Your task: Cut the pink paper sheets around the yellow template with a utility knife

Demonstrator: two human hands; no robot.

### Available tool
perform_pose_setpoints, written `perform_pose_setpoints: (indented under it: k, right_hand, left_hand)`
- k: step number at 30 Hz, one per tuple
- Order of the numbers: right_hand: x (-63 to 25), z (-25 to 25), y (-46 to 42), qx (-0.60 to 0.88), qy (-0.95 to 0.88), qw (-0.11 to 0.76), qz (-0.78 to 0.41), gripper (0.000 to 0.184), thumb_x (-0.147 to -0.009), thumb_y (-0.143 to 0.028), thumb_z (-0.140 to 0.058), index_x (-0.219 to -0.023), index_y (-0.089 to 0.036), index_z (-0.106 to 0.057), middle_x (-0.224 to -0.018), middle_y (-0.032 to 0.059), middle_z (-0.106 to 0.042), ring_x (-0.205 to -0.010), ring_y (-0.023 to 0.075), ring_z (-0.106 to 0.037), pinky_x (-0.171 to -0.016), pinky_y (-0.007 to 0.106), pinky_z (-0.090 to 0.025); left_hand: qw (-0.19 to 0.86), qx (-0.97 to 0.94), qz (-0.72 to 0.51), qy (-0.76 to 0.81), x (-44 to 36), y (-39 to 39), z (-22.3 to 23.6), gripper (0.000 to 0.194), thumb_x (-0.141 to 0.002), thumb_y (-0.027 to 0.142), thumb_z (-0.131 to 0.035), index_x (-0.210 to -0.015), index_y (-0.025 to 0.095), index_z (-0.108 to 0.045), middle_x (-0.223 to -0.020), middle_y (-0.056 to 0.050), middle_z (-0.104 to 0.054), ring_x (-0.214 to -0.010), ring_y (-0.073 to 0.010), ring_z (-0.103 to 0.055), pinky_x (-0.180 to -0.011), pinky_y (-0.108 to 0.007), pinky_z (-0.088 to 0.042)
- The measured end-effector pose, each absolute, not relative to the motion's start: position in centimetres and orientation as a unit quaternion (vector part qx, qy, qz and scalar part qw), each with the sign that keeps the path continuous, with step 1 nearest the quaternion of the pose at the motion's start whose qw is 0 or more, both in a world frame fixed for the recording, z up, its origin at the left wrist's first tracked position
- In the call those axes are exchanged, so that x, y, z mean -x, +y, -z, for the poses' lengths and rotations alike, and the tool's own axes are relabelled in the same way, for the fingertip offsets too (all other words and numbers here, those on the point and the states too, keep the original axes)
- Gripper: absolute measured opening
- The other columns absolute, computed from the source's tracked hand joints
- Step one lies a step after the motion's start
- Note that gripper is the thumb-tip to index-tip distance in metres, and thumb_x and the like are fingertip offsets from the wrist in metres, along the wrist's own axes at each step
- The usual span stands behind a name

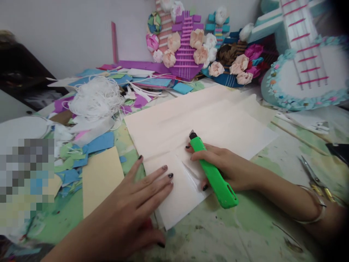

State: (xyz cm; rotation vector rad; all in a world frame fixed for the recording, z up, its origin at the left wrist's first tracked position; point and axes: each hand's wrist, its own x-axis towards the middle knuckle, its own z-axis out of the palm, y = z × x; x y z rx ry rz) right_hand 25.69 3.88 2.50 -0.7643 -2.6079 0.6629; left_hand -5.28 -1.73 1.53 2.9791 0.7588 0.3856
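Note:
A large sheet of pale cream paper (218, 116) lies across the middle of the table, with a folded or separate piece (174, 196) at its near left corner. My left hand (144, 196) rests spread over that corner, its fingertips on the paper. In my right hand (220, 160) is a bright green utility knife (215, 178), its short blade pointing up and away from me. The blade end is over the sheet, and I cannot tell whether it touches. Some right fingers lie against the paper beside a raised edge.
Scissors (316, 178) lie at the right, near a thin wooden stick (297, 136). A tangle of white string (94, 96) and paper scraps (71, 156) cover the left, beside a yellow card (102, 178). Paper guitars with flowers, one purple (187, 47), one light blue (305, 72), stand behind.

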Motion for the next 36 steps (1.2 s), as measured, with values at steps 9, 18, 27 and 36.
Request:
perform_pose_setpoints:
  k: [9,18,27,36]
  right_hand:
    - [-25.4,-1.9,3.1,0.181,-0.944,0.236,-0.146,0.054,-0.086,-0.048,-0.066,-0.123,-0.013,-0.051,-0.128,0.0227,-0.060,-0.129,0.0303,-0.052,-0.105,0.044,-0.045]
    - [-25.7,-1.6,2.9,0.181,-0.934,0.292,-0.100,0.052,-0.087,-0.043,-0.067,-0.126,-0.013,-0.050,-0.127,0.0228,-0.062,-0.131,0.0298,-0.052,-0.108,0.044,-0.043]
    - [-25.9,-1.6,2.9,0.211,-0.925,0.311,-0.060,0.050,-0.087,-0.041,-0.067,-0.126,-0.013,-0.051,-0.130,0.0227,-0.061,-0.127,0.0289,-0.056,-0.107,0.043,-0.045]
    - [-26.0,-1.7,2.7,0.270,-0.911,0.307,-0.057,0.043,-0.090,-0.040,-0.064,-0.123,-0.013,-0.053,-0.133,0.0214,-0.060,-0.121,0.0279,-0.060,-0.099,0.042,-0.051]
  left_hand:
    - [0.025,-0.969,-0.154,0.191,6.2,-1.4,-0.8,0.032,-0.103,0.019,-0.041,-0.133,0.014,-0.050,-0.131,-0.009,-0.064,-0.137,-0.0206,-0.044,-0.121,-0.049,-0.020]
    - [0.113,-0.924,-0.254,0.264,6.7,-0.9,-0.4,0.036,-0.096,0.007,-0.039,-0.124,0.023,-0.056,-0.125,-0.006,-0.068,-0.127,-0.0203,-0.055,-0.114,-0.042,-0.038]
    - [0.103,-0.810,-0.338,0.468,4.3,2.1,-3.1,0.017,-0.090,0.025,-0.057,-0.098,0.025,-0.071,-0.106,0.001,-0.075,-0.100,-0.0211,-0.071,-0.093,-0.031,-0.054]
    - [0.127,-0.721,-0.319,0.602,4.8,5.8,-3.1,0.025,-0.081,0.040,-0.056,-0.089,0.023,-0.073,-0.091,-0.001,-0.076,-0.087,-0.0256,-0.070,-0.079,-0.033,-0.052]
